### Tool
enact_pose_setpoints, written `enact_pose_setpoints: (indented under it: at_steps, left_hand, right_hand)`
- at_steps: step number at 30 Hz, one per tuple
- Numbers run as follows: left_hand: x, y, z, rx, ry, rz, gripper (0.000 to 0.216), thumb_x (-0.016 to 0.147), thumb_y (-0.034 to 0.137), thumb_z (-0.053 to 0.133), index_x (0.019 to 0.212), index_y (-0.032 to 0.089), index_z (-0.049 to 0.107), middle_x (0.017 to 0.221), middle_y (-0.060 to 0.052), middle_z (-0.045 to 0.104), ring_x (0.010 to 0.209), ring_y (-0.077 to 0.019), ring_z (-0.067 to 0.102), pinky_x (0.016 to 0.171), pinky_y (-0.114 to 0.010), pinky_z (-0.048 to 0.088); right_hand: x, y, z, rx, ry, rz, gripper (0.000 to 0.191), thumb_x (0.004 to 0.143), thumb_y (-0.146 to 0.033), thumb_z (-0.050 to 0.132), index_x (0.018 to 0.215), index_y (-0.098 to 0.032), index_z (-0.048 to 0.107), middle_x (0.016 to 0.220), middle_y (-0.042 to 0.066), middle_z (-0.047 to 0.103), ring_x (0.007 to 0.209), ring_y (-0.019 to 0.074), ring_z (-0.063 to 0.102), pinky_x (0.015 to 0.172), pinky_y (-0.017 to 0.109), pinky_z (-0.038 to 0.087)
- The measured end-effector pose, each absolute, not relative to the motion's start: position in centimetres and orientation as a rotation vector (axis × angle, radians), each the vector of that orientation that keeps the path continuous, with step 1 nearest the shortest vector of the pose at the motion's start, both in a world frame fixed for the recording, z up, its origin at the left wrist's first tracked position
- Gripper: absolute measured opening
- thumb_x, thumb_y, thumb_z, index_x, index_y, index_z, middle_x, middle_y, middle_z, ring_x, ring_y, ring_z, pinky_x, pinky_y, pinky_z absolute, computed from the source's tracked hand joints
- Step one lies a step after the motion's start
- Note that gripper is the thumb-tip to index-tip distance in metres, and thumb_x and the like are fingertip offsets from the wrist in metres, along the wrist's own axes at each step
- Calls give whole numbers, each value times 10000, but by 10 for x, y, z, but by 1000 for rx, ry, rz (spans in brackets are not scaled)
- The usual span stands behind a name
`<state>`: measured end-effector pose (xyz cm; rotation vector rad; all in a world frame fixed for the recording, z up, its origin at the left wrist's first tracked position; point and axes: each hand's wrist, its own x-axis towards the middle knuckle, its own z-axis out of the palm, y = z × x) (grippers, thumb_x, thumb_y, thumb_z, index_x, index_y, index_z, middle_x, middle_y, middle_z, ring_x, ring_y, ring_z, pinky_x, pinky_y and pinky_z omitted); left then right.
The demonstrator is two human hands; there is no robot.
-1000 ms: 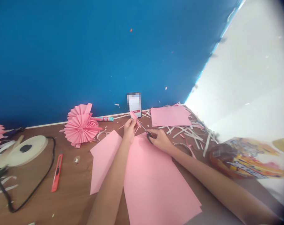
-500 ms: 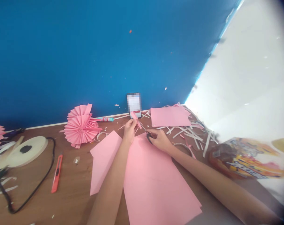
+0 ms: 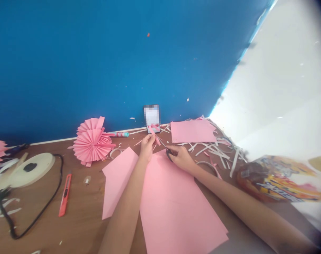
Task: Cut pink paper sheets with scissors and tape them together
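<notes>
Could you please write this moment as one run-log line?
Left hand: pinching pink paper strip | Right hand: gripping scissors | Beneath: pink paper sheet | Left of sheet: red utility knife

The brown bench (image 3: 83,211) carries a red utility knife (image 3: 65,194), pink paper sheets (image 3: 115,183), pleated rosettes (image 3: 93,145), a black cable (image 3: 61,169) and paper strips (image 3: 234,164).

glare: white surface (image 3: 277,77) | blurred: packet (image 3: 284,178) | right corners dark
</notes>
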<state>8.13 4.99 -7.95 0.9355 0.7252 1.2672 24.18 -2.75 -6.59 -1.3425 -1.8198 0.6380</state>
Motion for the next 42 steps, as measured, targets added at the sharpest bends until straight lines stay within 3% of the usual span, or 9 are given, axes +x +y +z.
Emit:
enact_pose_setpoints:
  at_steps: [8,15,29,36,42]
  left_hand:
    - [81,49,-79,927,734,1265,265,756,378,681,693,150,562,628,16,528,600,-66,489,620,-185,401]
    - [82,52,-79,837,687,1348,231,746,359,689,754,168,559,679,27,519,608,-66,491,604,-192,422]
    - [81,52,-81,882,715,1318,248,734,364,697,734,171,541,665,27,536,596,-74,496,600,-204,411]
    - [82,48,-76,863,722,1264,211,722,329,712,736,158,591,671,30,531,610,-53,490,627,-173,400]
    - [82,50,-81,874,752,1255,204,714,326,721,770,158,621,700,23,551,629,-54,504,656,-172,415]
  right_hand:
    - [241,-28,-64,-1363,-1826,594,261,765,-191,492,918,-173,703,593,-28,525,531,101,394,548,214,342]
    - [243,-27,-67,-1381,-1815,605,323,767,-204,507,1023,-177,701,663,-8,614,551,109,453,577,223,379]
    - [240,-27,-67,-1338,-1782,673,318,754,-196,522,1022,-169,692,570,-32,510,510,97,382,519,218,340]
    - [240,-27,-67,-1332,-1769,694,309,787,-220,499,1031,-161,680,676,-2,599,557,108,446,578,227,391]
    - [240,-27,-67,-1354,-1773,651,303,793,-232,499,1021,-152,683,623,-12,557,545,108,428,562,222,384]
